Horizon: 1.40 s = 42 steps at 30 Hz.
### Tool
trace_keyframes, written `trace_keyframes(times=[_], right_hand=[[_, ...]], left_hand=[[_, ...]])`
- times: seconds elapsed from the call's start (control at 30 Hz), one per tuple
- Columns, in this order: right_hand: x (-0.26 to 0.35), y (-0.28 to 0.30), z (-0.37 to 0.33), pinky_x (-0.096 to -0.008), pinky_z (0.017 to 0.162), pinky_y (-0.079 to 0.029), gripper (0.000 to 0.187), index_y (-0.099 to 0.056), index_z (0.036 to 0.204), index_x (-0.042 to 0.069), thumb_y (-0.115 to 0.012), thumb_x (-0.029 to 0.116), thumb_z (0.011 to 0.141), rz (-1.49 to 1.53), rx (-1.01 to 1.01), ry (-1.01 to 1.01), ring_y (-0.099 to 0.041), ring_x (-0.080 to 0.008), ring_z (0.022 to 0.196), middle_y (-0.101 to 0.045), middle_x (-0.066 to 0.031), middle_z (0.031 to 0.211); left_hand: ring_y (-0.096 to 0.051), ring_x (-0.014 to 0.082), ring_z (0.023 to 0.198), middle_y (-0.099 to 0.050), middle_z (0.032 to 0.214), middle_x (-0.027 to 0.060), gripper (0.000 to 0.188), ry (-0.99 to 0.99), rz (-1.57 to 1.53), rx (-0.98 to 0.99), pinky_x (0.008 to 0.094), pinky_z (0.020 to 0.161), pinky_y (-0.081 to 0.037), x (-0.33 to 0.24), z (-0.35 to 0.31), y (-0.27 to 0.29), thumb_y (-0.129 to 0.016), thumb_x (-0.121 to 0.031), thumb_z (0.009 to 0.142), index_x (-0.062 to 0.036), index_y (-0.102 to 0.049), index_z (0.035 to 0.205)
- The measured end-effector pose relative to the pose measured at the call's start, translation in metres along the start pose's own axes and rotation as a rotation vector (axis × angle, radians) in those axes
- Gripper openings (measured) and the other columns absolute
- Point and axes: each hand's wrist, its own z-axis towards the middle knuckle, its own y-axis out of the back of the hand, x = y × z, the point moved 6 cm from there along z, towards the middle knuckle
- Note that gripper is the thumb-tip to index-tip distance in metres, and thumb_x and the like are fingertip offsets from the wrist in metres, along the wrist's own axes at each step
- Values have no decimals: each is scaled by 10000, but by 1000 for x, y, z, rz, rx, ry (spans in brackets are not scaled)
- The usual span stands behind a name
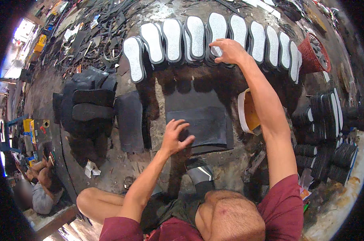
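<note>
My right hand (230,52) reaches across to a row of stacked shoe soles with pale speckled tops and black edges. Its thumb and fingers are spread over the heel end of one middle sole (218,26); whether they grip it I cannot tell for sure, but they look apart. My left hand (177,135), fingers spread and holding nothing, hovers above or just touches the left edge of a black rubber sheet (204,124) lying on the floor in front of me. The neighbouring soles (196,36) stand in stacks on both sides of my right hand.
Black scraps (77,44) litter the far left. Two black soles (93,97) lie on a dark pile. A yellow-lined container (249,114) is beneath my right forearm. A red basket (308,54) stands beyond the row; more sole stacks (324,116) fill the right. Another person (43,195) sits lower left.
</note>
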Motion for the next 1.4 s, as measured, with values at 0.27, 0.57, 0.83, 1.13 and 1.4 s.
trace_keyframes(times=[0.27, 0.57, 0.83, 1.13, 1.4], right_hand=[[7, 8, 2, -485, 1030, -530, 617, -588, 1433, 117, -673, 263, 839, -17, -51, -50, -653, -393, 1186, -669, -215, 1314], [14, 42, -7, -466, 986, -554, 413, -675, 1312, 88, -593, 182, 918, 12, -399, -44, -705, -368, 1111, -732, -176, 1224], [3, 124, -27, -445, 890, -593, 314, -720, 1226, 94, -609, 154, 939, 39, -1131, -125, -730, -379, 1023, -750, -167, 1166], [175, -40, -181, -374, 980, -519, 510, -697, 1224, 4, -899, 216, 806, 1425, -300, -622, -671, -210, 1074, -733, -94, 1166], [124, -54, -300, -354, 965, -551, 568, -528, 1443, 3, -714, -71, 912, 1803, -1049, -716, -660, -215, 1139, -678, -119, 1243]], left_hand=[[-631, 344, 1213, -659, 1323, 162, 278, 493, -38, -532, 435, 1052, -491, 28, -61, 12, -805, -178, 913, -42, -741, 1147], [-614, 342, 1255, -639, 1357, 165, 269, 454, -79, -452, 428, 1040, -515, 23, -60, 9, -787, -136, 916, -53, -739, 1168], [-599, 351, 1287, -604, 1412, 165, 311, 531, -18, -391, 433, 1078, -489, 26, -60, 4, -774, -136, 926, -66, -722, 1224], [-676, 180, 1085, -674, 1311, 103, 323, 586, -1193, -491, 327, 923, -549, -48, 6, 15, -778, -128, 956, -5, -698, 1245], [-683, 137, 988, -735, 1126, 64, 390, 690, -1034, -283, 305, 884, -551, -17, -31, 5, -808, -161, 939, 14, -697, 1270]])
